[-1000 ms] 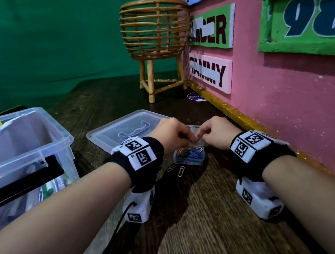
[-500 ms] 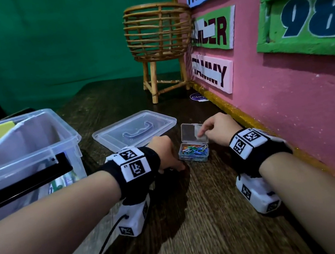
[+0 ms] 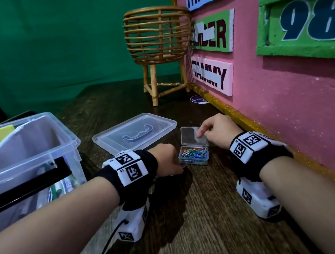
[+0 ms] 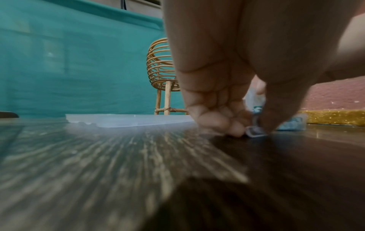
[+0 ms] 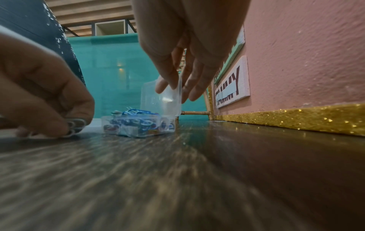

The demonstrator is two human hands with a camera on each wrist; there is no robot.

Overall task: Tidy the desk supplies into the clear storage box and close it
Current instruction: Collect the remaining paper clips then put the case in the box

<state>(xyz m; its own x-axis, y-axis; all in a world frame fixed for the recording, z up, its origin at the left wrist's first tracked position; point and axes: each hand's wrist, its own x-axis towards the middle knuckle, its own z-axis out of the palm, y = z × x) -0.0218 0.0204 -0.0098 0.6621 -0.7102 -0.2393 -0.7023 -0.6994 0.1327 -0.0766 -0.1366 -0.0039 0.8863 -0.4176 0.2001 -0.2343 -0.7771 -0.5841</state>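
Observation:
A small clear case of coloured paper clips (image 3: 194, 158) (image 5: 138, 125) sits on the dark wooden desk, its hinged lid (image 3: 193, 137) (image 5: 162, 96) raised upright. My right hand (image 3: 201, 132) (image 5: 173, 87) pinches the lid's top edge. Just left of the case, my left hand (image 3: 177, 169) (image 4: 250, 128) is down on the desk, fingers curled and pinching loose paper clips (image 4: 254, 132) (image 5: 76, 126). The clear storage box (image 3: 24, 148) stands open at the left with yellow and white items inside. Its flat lid (image 3: 134, 131) lies behind the hands.
A rattan basket on legs (image 3: 157, 39) stands at the back by the pink wall (image 3: 291, 119), which runs along the right with a gold strip (image 5: 296, 118) at desk level. A blue sticker (image 3: 198, 99) lies near the basket's feet.
The case's lid has swung up, held by my right hand. My left hand left the case and dropped down-left onto the loose paper clips on the desk.

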